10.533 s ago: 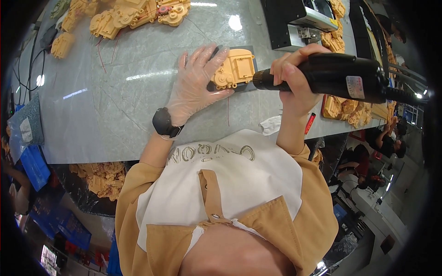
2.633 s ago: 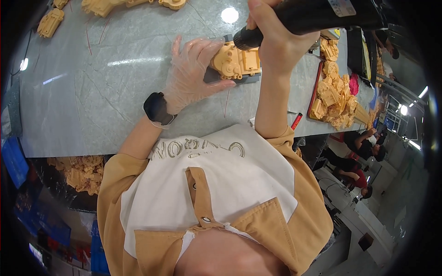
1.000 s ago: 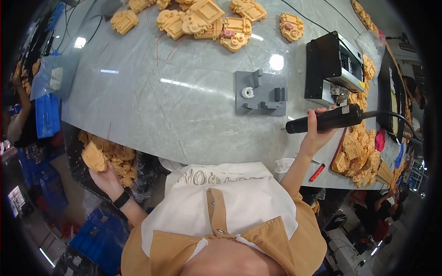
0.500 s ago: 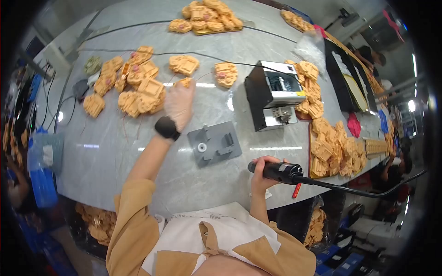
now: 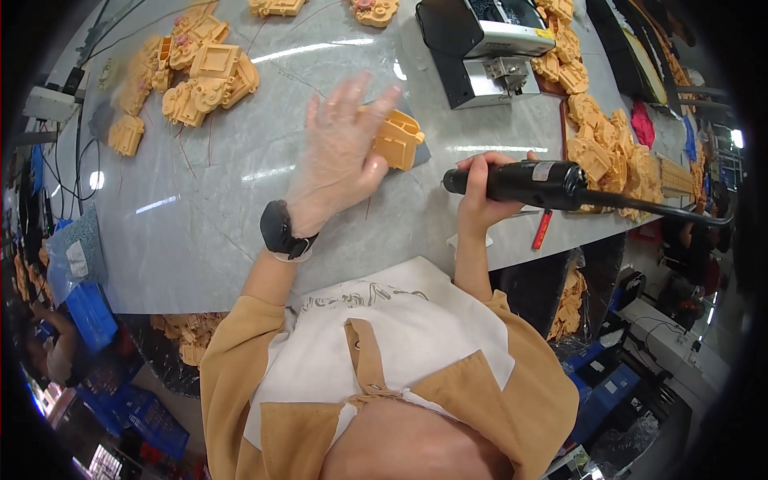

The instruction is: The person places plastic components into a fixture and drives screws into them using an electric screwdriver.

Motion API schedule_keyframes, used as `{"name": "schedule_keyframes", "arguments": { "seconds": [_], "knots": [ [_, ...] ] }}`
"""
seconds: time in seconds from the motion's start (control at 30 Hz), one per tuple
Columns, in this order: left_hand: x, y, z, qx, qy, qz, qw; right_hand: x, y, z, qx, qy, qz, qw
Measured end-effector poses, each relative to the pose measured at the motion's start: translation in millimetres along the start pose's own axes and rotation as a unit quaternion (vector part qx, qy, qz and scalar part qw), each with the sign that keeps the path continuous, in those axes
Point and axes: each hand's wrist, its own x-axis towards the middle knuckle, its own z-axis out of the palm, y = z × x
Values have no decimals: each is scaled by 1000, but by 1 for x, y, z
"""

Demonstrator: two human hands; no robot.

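Note:
My left hand (image 5: 340, 152), in a thin clear glove, has its fingers spread out. Its index finger and thumb lie against the left side of a yellow-orange plastic housing (image 5: 398, 140). That housing sits over the grey fixture plate (image 5: 422, 154), which it and the hand mostly hide. In my right hand (image 5: 480, 196) is a black electric screwdriver (image 5: 524, 182), its fingers wrapped round the body. The tool lies level, with its cord running off to the right.
A black and silver machine (image 5: 488, 60) stands beyond the fixture. Loose housings (image 5: 210, 80) with thin wires lie at the left, and more are piled in a tray (image 5: 612, 152) at the right. A red marker-like stick (image 5: 542, 230) is near the front edge.
My left hand has come from the far left pile to the fixture, and a housing now covers it. My right hand keeps the screwdriver. The whole view has shifted toward me.

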Motion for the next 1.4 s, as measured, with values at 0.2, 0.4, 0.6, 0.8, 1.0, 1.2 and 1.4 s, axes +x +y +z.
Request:
{"name": "schedule_keyframes", "arguments": {
  "seconds": [0.2, 0.4, 0.6, 0.8, 1.0, 1.2, 1.4],
  "knots": [
    [1, 1, -10, -62, -73, 4, 995, -2, -2, -3, -18, 19, -4, 1000],
    [-9, -8, -6, -214, -117, -95, 965, -1, 1, -6, 17, 27, 26, 999],
    [-8, -53, 31, -49, -105, -69, 991, 5, 0, 0, 4, -10, 19, 1000],
    [-12, 20, 12, -19, -67, -19, 997, -5, 3, -7, 5, 20, 1, 1000],
    [-29, 31, 18, -93, -10, -18, 995, 0, 4, 1, 7, 26, -23, 999],
    [-25, 26, 17, -101, -50, -4, 994, 0, 11, -2, 25, 45, 21, 998],
    [-29, 32, 18, -136, -43, -16, 990, 5, 13, -10, 17, 31, 9, 999]
  ]
}}
